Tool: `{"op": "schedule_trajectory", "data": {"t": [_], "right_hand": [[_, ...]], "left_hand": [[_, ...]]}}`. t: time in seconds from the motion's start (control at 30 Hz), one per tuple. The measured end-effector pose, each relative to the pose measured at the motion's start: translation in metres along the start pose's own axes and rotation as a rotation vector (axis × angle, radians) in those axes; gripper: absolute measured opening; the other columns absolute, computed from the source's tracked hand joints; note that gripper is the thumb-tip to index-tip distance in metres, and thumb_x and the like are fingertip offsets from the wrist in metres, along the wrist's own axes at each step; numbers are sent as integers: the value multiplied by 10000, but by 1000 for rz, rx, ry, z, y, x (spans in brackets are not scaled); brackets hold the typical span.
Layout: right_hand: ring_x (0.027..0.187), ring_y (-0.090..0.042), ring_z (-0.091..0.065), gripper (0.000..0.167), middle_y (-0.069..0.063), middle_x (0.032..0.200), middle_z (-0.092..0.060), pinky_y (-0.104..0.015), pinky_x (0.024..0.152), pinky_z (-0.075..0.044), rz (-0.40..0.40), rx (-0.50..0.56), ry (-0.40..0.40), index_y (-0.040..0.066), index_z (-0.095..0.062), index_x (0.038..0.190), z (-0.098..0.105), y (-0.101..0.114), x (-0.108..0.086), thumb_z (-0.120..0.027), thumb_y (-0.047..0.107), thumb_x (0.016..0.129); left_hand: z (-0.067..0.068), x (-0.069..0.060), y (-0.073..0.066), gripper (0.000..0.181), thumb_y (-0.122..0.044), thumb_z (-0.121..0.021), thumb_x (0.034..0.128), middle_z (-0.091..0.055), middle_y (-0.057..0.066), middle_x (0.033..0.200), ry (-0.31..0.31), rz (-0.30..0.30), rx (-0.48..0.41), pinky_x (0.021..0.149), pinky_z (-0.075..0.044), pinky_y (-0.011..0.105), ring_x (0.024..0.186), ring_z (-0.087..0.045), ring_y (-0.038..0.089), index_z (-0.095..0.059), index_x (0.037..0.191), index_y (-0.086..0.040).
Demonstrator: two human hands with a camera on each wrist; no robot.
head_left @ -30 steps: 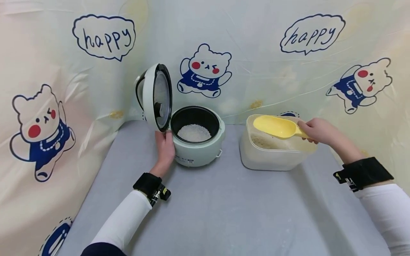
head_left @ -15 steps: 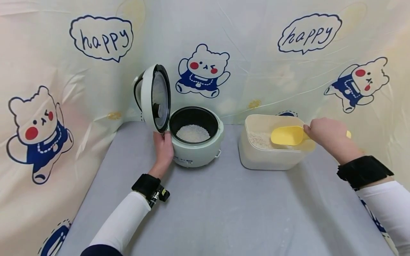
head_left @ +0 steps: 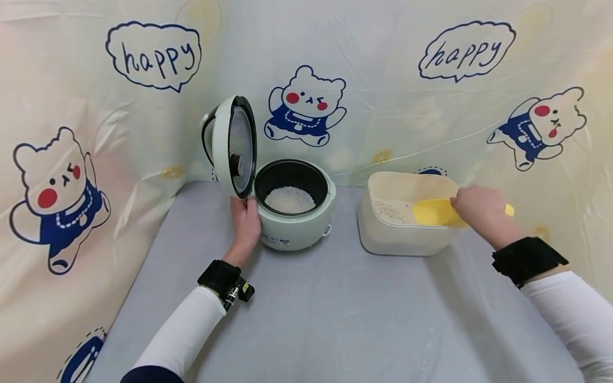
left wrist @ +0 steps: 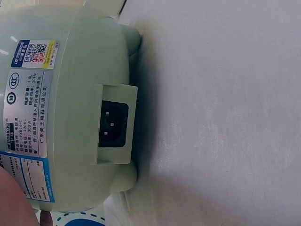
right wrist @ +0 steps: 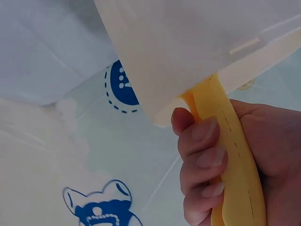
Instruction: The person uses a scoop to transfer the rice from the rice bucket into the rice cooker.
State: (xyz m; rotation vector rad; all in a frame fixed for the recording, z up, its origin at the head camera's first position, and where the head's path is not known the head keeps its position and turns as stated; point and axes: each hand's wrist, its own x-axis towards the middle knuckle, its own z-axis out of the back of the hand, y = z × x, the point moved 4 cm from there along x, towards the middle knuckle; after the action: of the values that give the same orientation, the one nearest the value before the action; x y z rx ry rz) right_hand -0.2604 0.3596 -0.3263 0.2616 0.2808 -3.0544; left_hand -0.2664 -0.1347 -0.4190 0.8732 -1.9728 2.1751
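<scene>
The pale green rice cooker [head_left: 294,231] stands with its lid [head_left: 234,146] raised, white rice [head_left: 289,200] in its black inner pot. My left hand [head_left: 246,226] rests against the cooker's left side below the lid hinge; in the left wrist view part of that hand [left wrist: 14,200] touches the labelled cooker body [left wrist: 77,117]. At the right, my right hand [head_left: 486,213] grips the handle of a yellow scoop [head_left: 433,213], whose bowl is down inside the cream container [head_left: 407,239] beside the rice there [head_left: 395,210]. Curled fingers [right wrist: 202,155] wrap the yellow handle [right wrist: 235,165] in the right wrist view.
A grey cloth [head_left: 325,314] covers the table under the cooker and container. Behind them hangs a curtain [head_left: 383,117] printed with bears and lettering. The raised lid stands above my left hand.
My right hand has turned over and lowered the scoop into the container, its bowl tipping down towards the rice. The left hand and the cooker have stayed in place.
</scene>
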Motion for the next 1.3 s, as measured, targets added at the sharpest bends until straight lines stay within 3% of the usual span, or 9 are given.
{"op": "schedule_trajectory", "data": {"t": [0.2, 0.53, 0.87, 1.17, 1.3], "right_hand": [[684, -302, -521, 336, -104, 692, -469, -379, 631, -405, -28, 104, 33, -49, -635, 920, -10, -3, 6, -549, 245, 1060], [680, -288, -521, 429, -104, 691, -473, -363, 622, -397, -63, 190, 125, 17, -598, 779, -20, 3, 13, -480, 293, 1086], [654, -245, -536, 431, -75, 684, -499, -343, 600, -395, 27, 275, 166, 55, -585, 770, -27, 8, 23, -452, 307, 1093], [635, -228, -516, 432, -49, 673, -482, -330, 605, -395, 60, 377, 206, 28, -638, 839, -35, 8, 30, -470, 334, 1093], [630, -225, -513, 445, -44, 668, -472, -329, 611, -395, 61, 390, 208, 52, -623, 797, -36, 10, 31, -468, 343, 1095]], "left_hand": [[0, 0, -1, 513, 33, -425, 997, -500, 191, 1511, -3, -3, -7, 1188, -294, 348, 1399, -442, 246, -445, 1510, 28], [1, -1, -2, 532, 32, -420, 1001, -477, 193, 1534, 5, 5, -11, 1192, -275, 326, 1413, -427, 235, -421, 1533, 23], [0, -1, -5, 524, 54, -426, 995, -492, 205, 1521, -6, 10, -12, 1184, -280, 305, 1407, -440, 240, -437, 1518, 34], [0, -2, -8, 523, 48, -426, 1002, -476, 208, 1530, -15, 28, -7, 1190, -271, 322, 1414, -426, 254, -429, 1525, 30], [-1, -2, -8, 521, 57, -426, 1000, -483, 205, 1526, -15, 22, -12, 1184, -281, 310, 1413, -430, 253, -435, 1520, 36]]}}
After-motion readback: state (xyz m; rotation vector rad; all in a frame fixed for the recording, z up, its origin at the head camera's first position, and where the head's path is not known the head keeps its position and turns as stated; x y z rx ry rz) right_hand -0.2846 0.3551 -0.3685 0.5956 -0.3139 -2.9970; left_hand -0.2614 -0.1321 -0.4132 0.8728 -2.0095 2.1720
